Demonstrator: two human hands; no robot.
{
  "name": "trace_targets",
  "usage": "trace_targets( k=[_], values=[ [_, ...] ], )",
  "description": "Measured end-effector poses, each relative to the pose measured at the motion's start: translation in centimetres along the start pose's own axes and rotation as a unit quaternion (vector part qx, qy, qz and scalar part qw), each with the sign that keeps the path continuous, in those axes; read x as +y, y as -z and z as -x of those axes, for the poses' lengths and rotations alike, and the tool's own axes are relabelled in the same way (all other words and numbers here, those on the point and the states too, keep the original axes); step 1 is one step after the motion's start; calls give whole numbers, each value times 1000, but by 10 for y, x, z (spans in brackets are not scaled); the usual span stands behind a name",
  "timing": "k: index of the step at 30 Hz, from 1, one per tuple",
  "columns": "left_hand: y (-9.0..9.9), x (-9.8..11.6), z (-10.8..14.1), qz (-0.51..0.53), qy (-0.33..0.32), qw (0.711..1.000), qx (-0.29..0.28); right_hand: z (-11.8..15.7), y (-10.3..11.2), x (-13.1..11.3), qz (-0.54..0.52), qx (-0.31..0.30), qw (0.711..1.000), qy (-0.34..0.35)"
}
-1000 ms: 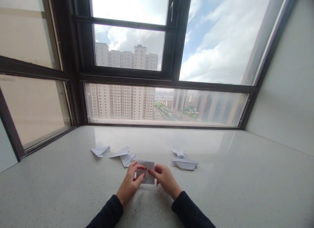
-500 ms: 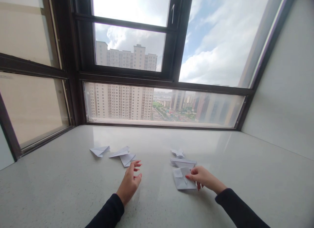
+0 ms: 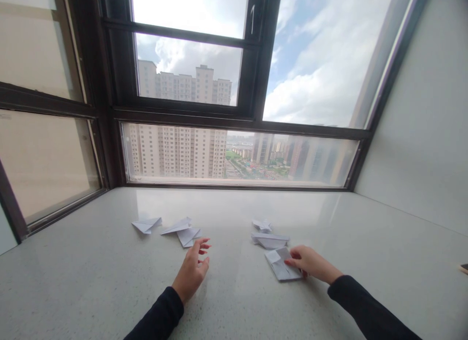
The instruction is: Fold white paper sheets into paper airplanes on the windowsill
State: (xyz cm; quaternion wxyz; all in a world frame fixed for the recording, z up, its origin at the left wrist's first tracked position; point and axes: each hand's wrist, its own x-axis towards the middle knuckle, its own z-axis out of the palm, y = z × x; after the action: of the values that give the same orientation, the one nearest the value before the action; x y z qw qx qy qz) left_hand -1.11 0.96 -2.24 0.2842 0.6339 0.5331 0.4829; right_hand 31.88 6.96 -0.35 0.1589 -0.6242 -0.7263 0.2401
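Note:
My right hand (image 3: 305, 263) grips the right edge of a square piece of folded white paper (image 3: 280, 269), thumb on top and the other fingers partly hidden beneath. Just beyond it lie a long, boat-like folded paper (image 3: 270, 240) and a smaller folded paper (image 3: 262, 226). My left hand (image 3: 193, 267) is held above the sill with its fingers apart and slightly curled, nothing in them. Past its fingertips a folded paper (image 3: 187, 236) lies against a paper plane (image 3: 177, 226). Farther left rests another paper plane (image 3: 146, 226).
All the papers lie on a pale, speckled, glossy sill (image 3: 226, 301). Dark window frames (image 3: 234, 186) bound it at the back and left, and a white wall (image 3: 420, 135) stands on the right. A small dark-edged object (image 3: 464, 268) shows at the right border.
My right hand has shifted the square folded paper to the right and turned it slightly, away from the boat-like one. My left hand has hardly moved. The view has swung slightly right.

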Motion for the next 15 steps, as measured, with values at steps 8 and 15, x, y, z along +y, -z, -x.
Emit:
trace_targets(
  k=[8,15],
  values=[
    [2,7,0,-12,21,1000,-5,9,4,-4,156,126,980,3],
    [3,8,-1,-40,6,999,-5,23,1,-66,184,195,962,41]
  ],
)
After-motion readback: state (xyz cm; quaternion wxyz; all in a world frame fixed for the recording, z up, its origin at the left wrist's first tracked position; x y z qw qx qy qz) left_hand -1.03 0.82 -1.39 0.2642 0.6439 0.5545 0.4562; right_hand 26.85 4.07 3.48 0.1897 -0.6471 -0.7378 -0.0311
